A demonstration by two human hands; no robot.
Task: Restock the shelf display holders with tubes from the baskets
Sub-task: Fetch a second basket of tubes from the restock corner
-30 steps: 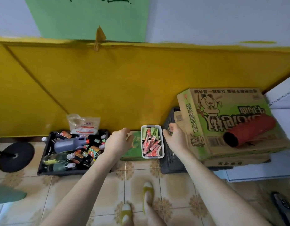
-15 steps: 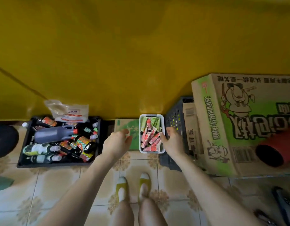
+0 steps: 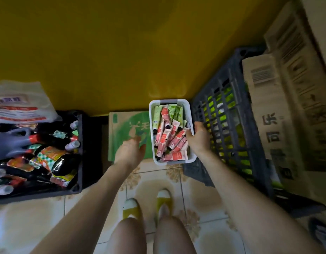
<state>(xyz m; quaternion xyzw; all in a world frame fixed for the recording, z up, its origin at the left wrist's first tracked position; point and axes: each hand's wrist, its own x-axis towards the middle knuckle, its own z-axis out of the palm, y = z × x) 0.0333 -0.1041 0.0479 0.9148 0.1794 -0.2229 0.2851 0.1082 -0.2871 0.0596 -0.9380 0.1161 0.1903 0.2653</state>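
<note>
Two hands have closed in over the last second as the view dropped nearer the floor. On the far right, the carton reads "可乐", with the dark crate beside it. Print on the green box is mostly hidden. Between them sits the white basket of tubes. The right hand curls over its right rim and the left hand hovers spread just to its left. A lift looks imminent. The tube labels are unreadable.

We seem to be in the stock corner of a small shop. On the tiled floor, against a yellow wall, we see a black crate heaped with sauce bottles, a white basket of packaged tubes, a dark slatted crate, and printed cardboard cartons bearing barcodes.
</note>
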